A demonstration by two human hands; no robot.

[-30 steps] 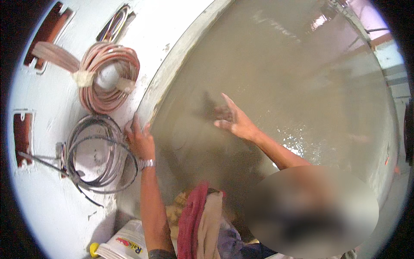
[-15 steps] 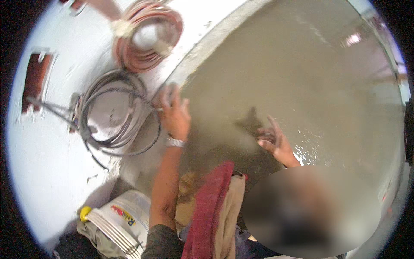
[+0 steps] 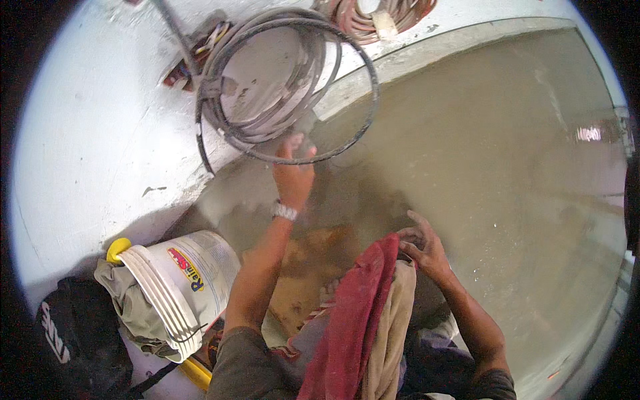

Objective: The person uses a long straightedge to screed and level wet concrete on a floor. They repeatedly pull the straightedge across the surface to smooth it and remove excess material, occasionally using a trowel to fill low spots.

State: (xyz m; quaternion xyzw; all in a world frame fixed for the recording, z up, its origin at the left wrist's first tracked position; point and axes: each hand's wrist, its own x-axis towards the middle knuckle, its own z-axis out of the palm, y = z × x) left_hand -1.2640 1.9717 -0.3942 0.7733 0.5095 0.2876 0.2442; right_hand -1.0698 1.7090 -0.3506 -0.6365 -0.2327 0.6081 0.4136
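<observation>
My left hand (image 3: 295, 175), with a pale band on the wrist, reaches to the edge of a wet grey cement-like surface (image 3: 480, 167), beside a hanging coil of grey-black cable (image 3: 257, 137). The cable's lowest loop passes by its fingertips. Those fingers are blurred, and a greyish patch beyond them is too indistinct to name. My right hand (image 3: 425, 252) is held over the wet surface, grey-smeared, its index finger stretched out and the others bent. Nothing shows in it. Just beside it hangs a red cloth (image 3: 357, 300) with a beige cloth (image 3: 388, 327).
White wall at left carries a reddish cable coil (image 3: 383, 20) and an opening with wires (image 3: 193, 63). A white bucket (image 3: 200, 267) lies tilted at lower left, near a black bag (image 3: 83, 333). A brown patch (image 3: 300, 280) shows between my arms.
The view has shifted left, bringing the bucket and black bag further in. My right hand has come back close to the red cloth. My left hand now appears below the grey-black cable coil.
</observation>
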